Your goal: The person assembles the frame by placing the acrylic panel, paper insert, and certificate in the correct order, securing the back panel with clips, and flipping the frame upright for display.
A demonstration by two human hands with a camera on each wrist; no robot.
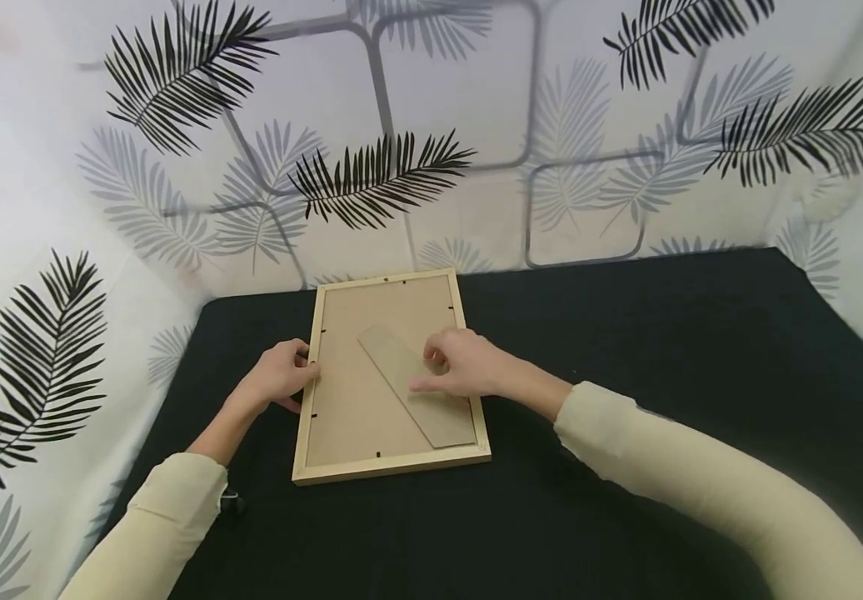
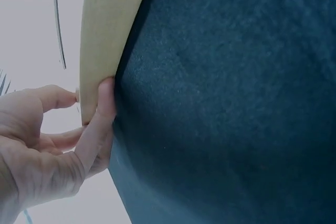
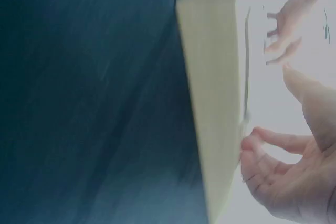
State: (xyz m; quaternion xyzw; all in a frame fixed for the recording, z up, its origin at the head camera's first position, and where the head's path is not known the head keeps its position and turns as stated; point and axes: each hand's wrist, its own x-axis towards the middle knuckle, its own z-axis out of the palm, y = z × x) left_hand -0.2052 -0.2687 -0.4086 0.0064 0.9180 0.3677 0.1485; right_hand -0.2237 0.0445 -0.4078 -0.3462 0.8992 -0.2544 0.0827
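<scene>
A light wooden picture frame (image 1: 394,472) lies face down, its brown backing and small dark tabs showing. My left hand (image 1: 281,375) grips its left edge; in the left wrist view, fingers pinch the wooden side (image 2: 107,24). Slanting across the backing is a flat brown easel stand (image 1: 394,358). Over the stand and the frame's right side, my right hand (image 1: 469,364) holds nothing, its fingers loosely bent and its thumb apart. In the right wrist view, the right fingertips (image 3: 251,142) are right by the frame's edge, and the left hand shows beyond.
A black cloth (image 1: 664,375) covers the table under the frame. Behind it hangs a pale curtain (image 1: 476,100) printed with black and grey leaves. Beside the left sleeve lies a small dark object (image 1: 231,502).
</scene>
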